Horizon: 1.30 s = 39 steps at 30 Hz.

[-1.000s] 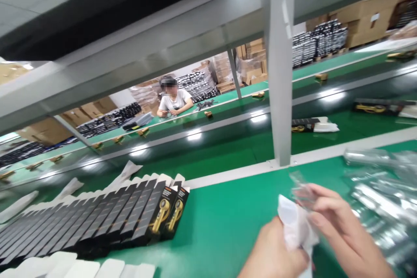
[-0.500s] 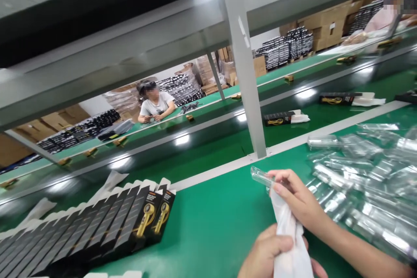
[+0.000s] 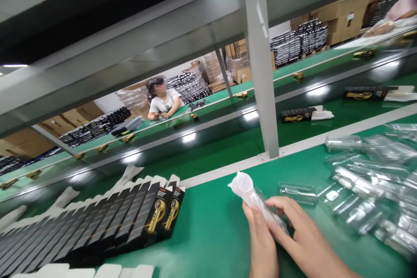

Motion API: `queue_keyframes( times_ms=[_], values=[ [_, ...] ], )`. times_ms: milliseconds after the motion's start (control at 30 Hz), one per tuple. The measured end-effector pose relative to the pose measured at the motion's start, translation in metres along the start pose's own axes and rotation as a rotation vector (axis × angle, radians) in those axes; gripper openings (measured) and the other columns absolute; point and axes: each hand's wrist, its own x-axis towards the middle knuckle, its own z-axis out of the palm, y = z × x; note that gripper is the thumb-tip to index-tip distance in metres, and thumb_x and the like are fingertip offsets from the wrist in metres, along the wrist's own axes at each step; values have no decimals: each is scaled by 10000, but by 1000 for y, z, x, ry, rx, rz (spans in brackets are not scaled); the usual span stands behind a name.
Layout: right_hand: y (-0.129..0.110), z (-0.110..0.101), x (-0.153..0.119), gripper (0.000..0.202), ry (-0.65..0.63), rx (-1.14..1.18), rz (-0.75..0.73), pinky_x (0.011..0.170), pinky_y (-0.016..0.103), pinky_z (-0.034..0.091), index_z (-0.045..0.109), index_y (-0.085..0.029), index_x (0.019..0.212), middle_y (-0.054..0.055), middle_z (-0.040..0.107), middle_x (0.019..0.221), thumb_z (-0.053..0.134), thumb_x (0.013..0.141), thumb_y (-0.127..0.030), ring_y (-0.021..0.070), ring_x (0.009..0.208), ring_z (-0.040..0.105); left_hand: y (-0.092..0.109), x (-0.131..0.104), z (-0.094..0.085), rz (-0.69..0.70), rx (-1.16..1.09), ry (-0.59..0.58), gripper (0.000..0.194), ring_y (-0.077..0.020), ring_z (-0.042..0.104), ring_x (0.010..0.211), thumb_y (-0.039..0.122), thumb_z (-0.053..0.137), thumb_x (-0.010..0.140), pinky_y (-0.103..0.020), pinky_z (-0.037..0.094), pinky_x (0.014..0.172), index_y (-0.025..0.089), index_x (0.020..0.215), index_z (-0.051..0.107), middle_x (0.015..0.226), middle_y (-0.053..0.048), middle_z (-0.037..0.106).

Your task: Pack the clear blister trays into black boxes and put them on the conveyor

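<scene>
Both my hands hold a white, bag-wrapped item [image 3: 243, 184] with a round end pointing up and away from me. What is inside the wrapping cannot be made out. My left hand [image 3: 262, 239] closes around its lower left side, thumb along the top. From the right, my right hand [image 3: 301, 236] grips the lower part, where a clear plastic edge shows beside the wrapping. Close beyond my right fingers lies a clear plastic shell [image 3: 298, 193], by a heap of similar clear shells [image 3: 361, 208] on the green table.
On the left, a row of black boxes [image 3: 143, 215] stands with white flaps up. A grey post [image 3: 262, 87] rises from the table's far edge. Black boxes [image 3: 296, 115] lie on the green conveyor [image 3: 208, 152] beyond. Across it, a person [image 3: 164, 102] sits at a bench.
The wrapped item has been turned so its round end faces away from me, and my left hand has moved up along it. The view has swung slightly left.
</scene>
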Motion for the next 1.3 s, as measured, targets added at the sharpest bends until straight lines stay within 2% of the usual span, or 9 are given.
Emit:
queue_keyframes(
  times_ms=[167,333,667,867,933,1000,1100,1200,1300],
  values=[
    [7,1,-4,251,37,-195,-179,870,371,501,503,-259,1157,58,606,1152,508,906,-272,220,1053,573,-12,-1,0,76,19,25,819,-261,437,1250,685,547,735,-329,340,1051,169,1330,323,1301,-141,506],
    [12,-5,-1,398,-47,-391,-311,891,465,488,477,-262,1271,72,574,1264,550,880,-264,275,1101,559,7,2,2,-31,-184,-72,581,-239,508,1196,402,602,827,-330,377,1022,157,1293,355,1234,-132,565],
    [31,-7,1,500,-257,20,-23,1033,414,407,325,-281,1435,51,423,1439,420,952,-371,237,1285,425,1,-6,3,3,-171,-172,484,-222,516,1192,353,493,905,-320,415,989,196,1339,348,1284,-105,542],
    [31,-24,13,458,-145,221,102,882,349,529,564,-271,1268,62,575,1300,531,863,-484,270,1068,608,23,-12,-8,153,398,-255,560,-218,586,1072,429,483,884,-297,486,874,204,1379,349,1295,-111,534],
    [33,-35,19,520,-152,273,185,700,301,575,554,-267,1277,68,655,1159,543,832,-536,221,792,669,57,-6,-30,290,905,-73,578,-200,604,1007,453,517,857,-281,491,840,218,1366,378,1288,-101,540],
    [38,-43,23,577,-177,284,266,579,281,550,504,-271,1321,33,702,887,516,830,-575,177,589,613,101,2,-63,413,1593,346,517,-219,590,1009,473,477,866,-314,464,875,188,1297,462,1216,-115,580],
    [45,-46,25,603,-209,274,329,569,287,510,460,-292,1352,-13,647,686,487,835,-599,178,561,572,161,11,-115,320,1849,747,493,-400,521,1040,396,416,888,-534,407,833,6,1177,501,1080,-261,559],
    [48,-43,24,590,-226,313,363,560,297,495,486,-295,1333,-5,653,710,492,828,-600,180,564,563,186,12,-149,223,1988,902,404,-378,518,1010,382,446,875,-512,398,811,15,1002,560,1010,-222,561],
    [44,-40,24,551,-223,366,360,521,298,484,522,-271,1306,5,647,690,502,837,-560,176,534,545,181,14,-159,165,2099,936,335,-262,537,954,413,526,841,-410,414,799,98,946,567,983,-121,567]
  ],
)
